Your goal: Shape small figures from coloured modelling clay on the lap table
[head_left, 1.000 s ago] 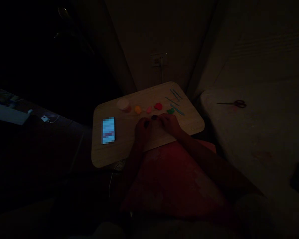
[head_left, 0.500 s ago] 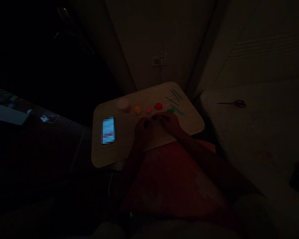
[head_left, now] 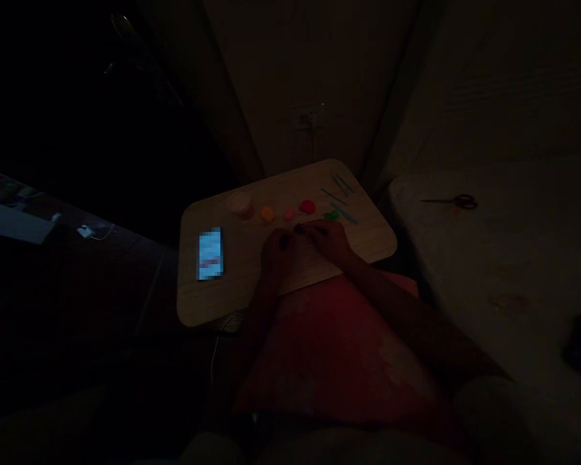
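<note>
In the dim light, my left hand [head_left: 275, 252] and my right hand [head_left: 332, 240] meet over the front of a small wooden-topped table [head_left: 237, 284]. A small dark lump [head_left: 299, 228] shows at the fingertips of my right hand, its kind hard to make out. My left fingers are curled close beside it; what they grip is hidden. Just beyond the hands lie soft-looking lumps: orange [head_left: 268, 214], pink [head_left: 289, 214], red [head_left: 308, 206] and green [head_left: 332, 215]. Several thin blue-green strips [head_left: 345, 213] lie at the table's far right.
A pale round tub [head_left: 239, 205] stands at the back left of the table, and a lit phone [head_left: 210, 254] lies nearer. Scissors [head_left: 458, 201] rest on a pale surface [head_left: 489, 258] to the right. A wall socket [head_left: 310, 117] with a plugged-in cable is behind.
Both hands stay together in nearly the same place, with only slight finger movement. The picture has become a little darker around the table.
</note>
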### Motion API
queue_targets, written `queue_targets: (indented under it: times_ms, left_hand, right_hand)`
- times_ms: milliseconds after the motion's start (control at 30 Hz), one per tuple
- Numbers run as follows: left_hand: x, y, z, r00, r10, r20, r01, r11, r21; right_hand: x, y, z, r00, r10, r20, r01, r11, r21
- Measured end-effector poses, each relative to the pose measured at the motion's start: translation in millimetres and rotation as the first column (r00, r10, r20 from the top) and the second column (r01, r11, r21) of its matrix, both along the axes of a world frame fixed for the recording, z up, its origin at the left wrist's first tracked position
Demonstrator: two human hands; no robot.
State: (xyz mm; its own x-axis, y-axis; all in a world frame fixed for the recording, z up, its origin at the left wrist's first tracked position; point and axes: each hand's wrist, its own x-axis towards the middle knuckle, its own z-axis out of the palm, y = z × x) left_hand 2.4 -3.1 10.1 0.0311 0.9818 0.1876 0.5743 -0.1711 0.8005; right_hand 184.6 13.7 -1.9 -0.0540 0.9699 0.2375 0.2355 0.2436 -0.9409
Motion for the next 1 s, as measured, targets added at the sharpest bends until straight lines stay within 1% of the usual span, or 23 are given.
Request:
queue_targets:
  times_ms: [100, 200, 300, 400, 500, 567, 667, 767, 833, 933, 1000]
  left_hand:
    - [0, 0, -0.3, 1.0, -0.003, 0.001, 0.003, 1.0, -0.003]
    - [0, 0, -1.2, 1.0, -0.004, -0.01, 0.004, 1.0, -0.003]
    - [-1, 0, -1.7, 1.0, 0.001, -0.025, -0.001, 1.0, -0.003]
    - [-1, 1, -1.3, 1.0, 0.002, -0.025, -0.003, 1.0, -0.01]
    - [0, 1, -1.0, 1.0, -0.005, -0.016, 0.005, 1.0, 0.005]
    - [0, 1, -1.3, 1.0, -0.008, -0.017, 0.008, 1.0, 0.015]
    - [0, 2, -1.7, 1.0, -0.001, -0.009, 0.001, 1.0, 0.009]
    - [1, 2, -1.1, 1.0, 0.001, -0.004, -0.001, 1.0, -0.002]
    - [1, 1, -0.5, 1.0, -0.008, -0.012, 0.008, 1.0, -0.002]
    - [0, 0, -0.2, 1.0, -0.013, -0.024, 0.013, 1.0, 0.004]
    - [0, -1, -0.4, 1.0, -0.009, -0.023, 0.009, 1.0, 0.004]
  right_hand:
    - [0, 0, 1.1, 1.0, 0.015, -0.006, -0.015, 0.999, 0.041]
    - [0, -1, 2.5, 1.0, 0.007, -0.013, -0.006, 0.999, 0.053]
    - [0, -1, 3.8, 1.0, -0.021, 0.013, 0.021, 0.999, 0.033]
    - [0, 0, 3.9, 0.997, -0.075, 0.014, 0.075, 0.997, 0.023]
    - [1, 1, 2.7, 0.993, -0.12, 0.008, 0.119, 0.991, 0.055]
    - [3, 1, 1.5, 0.991, -0.129, 0.03, 0.126, 0.988, 0.091]
    - [4, 1, -0.8, 0.99, -0.122, 0.073, 0.111, 0.983, 0.144]
    - [1, 2, -1.9, 0.991, -0.109, 0.079, 0.096, 0.983, 0.154]
    - [-2, 5, -0.7, 0.99, -0.074, 0.118, 0.054, 0.984, 0.168]
    - [-7, 10, 3.4, 0.956, 0.007, 0.293, -0.076, 0.971, 0.225]
    - [-9, 14, 6.2, 0.914, 0.002, 0.405, -0.117, 0.958, 0.26]
